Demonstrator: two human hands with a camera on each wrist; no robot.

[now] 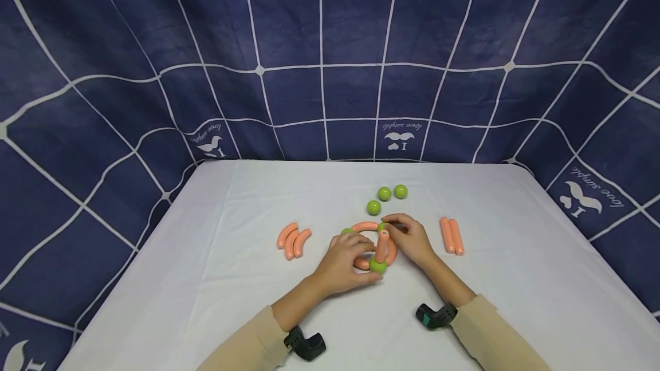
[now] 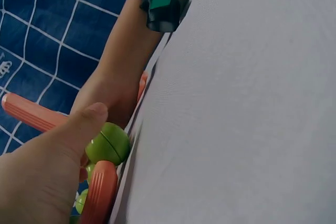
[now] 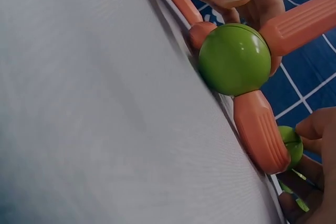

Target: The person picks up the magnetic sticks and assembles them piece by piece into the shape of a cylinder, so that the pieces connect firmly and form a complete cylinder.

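Note:
Curved orange tubes and green balls form a ring lying on the white table. From its near green ball, a straight orange tube stands up. My left hand holds that near ball, its thumb in front and its fingertips by the upright tube; the ball also shows large in the right wrist view. At the ring's far right, my right hand pinches another green ball between thumb and fingers. A further green ball is partly hidden behind the left hand.
On the white tablecloth, three curved orange tubes lie to the left. Two straight orange tubes lie side by side on the right. Three loose green balls sit behind the ring. A blue checked curtain encloses the table.

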